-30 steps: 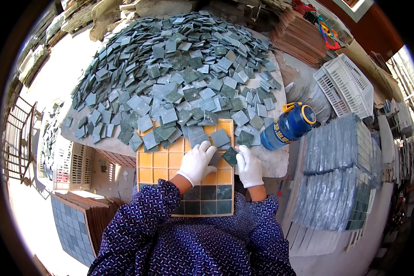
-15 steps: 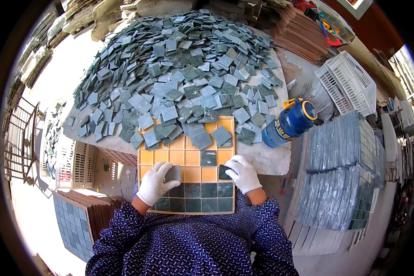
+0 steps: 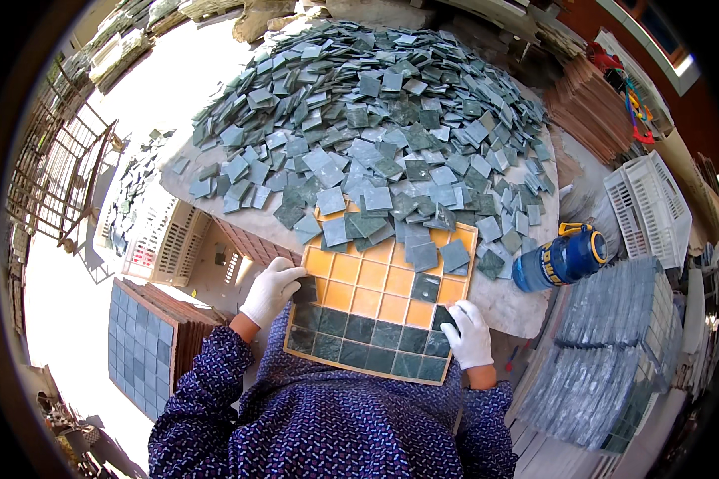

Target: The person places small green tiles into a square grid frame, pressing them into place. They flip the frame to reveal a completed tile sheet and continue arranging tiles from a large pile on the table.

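**Q:** Where is the tray (image 3: pixel 365 302), and how do its edges stand?
**A:** The tray lies slightly askew across the near side of the desk (image 3: pixel 510 311). Its near edge is just in front of the patterned shirt (image 3: pixel 335 427), leaving little room. The two nearest rows are filled with dark tiles (image 3: pixel 360 328), seated flat.

**Q:** What is the state of the fingers?
**A:** Left hand (image 3: pixel 270 294): thumb and fingers slightly apart, at the left tile (image 3: pixel 305 290) in the third row's end pocket. Right hand (image 3: pixel 469 335): fingers curled at the right tile (image 3: pixel 441 318), at the opposite end. For both, whether they grip or only press cannot be told.

**Q:** What room is open between the hands?
**A:** Four bare pockets. One seated tile (image 3: pixel 426 287) occupies the next row, toward the right. Farther on, loose tiles (image 3: pixel 378 198) overlap the tray's far edge and restrict access there.

**Q:** What bounds the sides and far end?
**A:** Right: a blue bottle (image 3: pixel 558 262) stands near the desk's right edge, with scattered tiles between it and the tray. Left: a slatted crate (image 3: pixel 188 239) stands beyond an open gap. Far end: a heap of tiles (image 3: pixel 375 88) covers the desk.
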The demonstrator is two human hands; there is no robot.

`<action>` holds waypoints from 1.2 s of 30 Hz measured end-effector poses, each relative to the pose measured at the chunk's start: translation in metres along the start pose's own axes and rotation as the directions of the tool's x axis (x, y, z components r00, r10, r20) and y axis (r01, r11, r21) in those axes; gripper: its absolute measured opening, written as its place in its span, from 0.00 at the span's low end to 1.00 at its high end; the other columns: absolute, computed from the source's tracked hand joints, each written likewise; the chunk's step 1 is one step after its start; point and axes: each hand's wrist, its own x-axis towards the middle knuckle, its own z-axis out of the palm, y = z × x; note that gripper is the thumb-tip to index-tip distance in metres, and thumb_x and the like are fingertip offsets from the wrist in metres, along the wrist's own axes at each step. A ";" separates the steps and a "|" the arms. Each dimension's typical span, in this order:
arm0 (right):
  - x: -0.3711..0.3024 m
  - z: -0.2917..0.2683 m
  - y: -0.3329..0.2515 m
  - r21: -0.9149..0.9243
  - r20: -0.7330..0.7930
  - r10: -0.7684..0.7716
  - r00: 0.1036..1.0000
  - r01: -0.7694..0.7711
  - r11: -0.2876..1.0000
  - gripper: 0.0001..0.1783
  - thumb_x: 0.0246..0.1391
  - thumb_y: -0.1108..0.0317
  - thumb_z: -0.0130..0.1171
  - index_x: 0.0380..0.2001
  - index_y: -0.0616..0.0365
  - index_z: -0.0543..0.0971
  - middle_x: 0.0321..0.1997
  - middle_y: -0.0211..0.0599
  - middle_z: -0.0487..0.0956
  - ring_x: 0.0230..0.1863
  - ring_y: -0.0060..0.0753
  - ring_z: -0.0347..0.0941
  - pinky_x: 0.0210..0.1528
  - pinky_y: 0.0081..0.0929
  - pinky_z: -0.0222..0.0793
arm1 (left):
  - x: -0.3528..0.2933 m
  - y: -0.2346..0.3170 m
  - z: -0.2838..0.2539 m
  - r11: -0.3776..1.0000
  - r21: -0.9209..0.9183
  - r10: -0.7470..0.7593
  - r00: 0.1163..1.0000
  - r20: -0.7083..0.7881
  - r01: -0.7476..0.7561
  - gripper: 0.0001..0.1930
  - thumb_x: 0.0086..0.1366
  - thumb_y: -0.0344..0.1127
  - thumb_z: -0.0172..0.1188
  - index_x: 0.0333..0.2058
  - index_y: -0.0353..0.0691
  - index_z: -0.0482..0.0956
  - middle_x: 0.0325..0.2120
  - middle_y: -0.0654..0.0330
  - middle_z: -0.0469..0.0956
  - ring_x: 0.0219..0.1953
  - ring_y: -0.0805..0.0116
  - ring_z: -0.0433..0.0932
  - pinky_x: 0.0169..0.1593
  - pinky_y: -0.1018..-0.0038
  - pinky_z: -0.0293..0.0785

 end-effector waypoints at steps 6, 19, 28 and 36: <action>0.011 -0.008 -0.014 -0.102 0.052 0.027 0.998 -0.021 0.995 0.26 0.43 0.62 0.67 0.47 0.55 0.74 0.52 0.41 0.72 0.51 0.46 0.72 0.51 0.38 0.70 | -0.012 0.006 0.007 0.994 0.101 -0.041 0.994 0.104 0.031 0.28 0.51 0.36 0.68 0.51 0.40 0.72 0.46 0.48 0.66 0.45 0.47 0.73 0.47 0.62 0.73; 0.007 -0.012 -0.014 -0.091 0.221 0.063 0.973 -0.044 0.995 0.24 0.42 0.64 0.68 0.45 0.52 0.78 0.50 0.39 0.71 0.49 0.44 0.73 0.49 0.38 0.71 | 0.002 0.008 0.001 0.971 0.204 0.067 0.960 0.271 -0.125 0.27 0.49 0.34 0.68 0.50 0.38 0.73 0.48 0.51 0.67 0.49 0.51 0.71 0.51 0.62 0.70; 0.025 -0.003 -0.024 -0.171 0.106 0.014 0.994 0.004 0.985 0.24 0.43 0.65 0.66 0.47 0.51 0.75 0.47 0.36 0.73 0.47 0.43 0.73 0.47 0.38 0.72 | 0.007 -0.005 0.000 0.934 0.133 0.289 0.921 0.262 -0.331 0.22 0.51 0.34 0.65 0.47 0.41 0.75 0.47 0.52 0.69 0.47 0.51 0.72 0.50 0.61 0.71; 0.063 0.020 -0.028 -0.196 0.175 0.113 0.978 -0.077 0.978 0.30 0.42 0.62 0.68 0.51 0.54 0.73 0.56 0.38 0.70 0.52 0.46 0.72 0.52 0.40 0.70 | 0.037 0.049 0.012 0.963 0.173 0.167 0.961 0.219 -0.206 0.21 0.51 0.36 0.64 0.46 0.43 0.75 0.47 0.56 0.71 0.45 0.55 0.74 0.46 0.63 0.73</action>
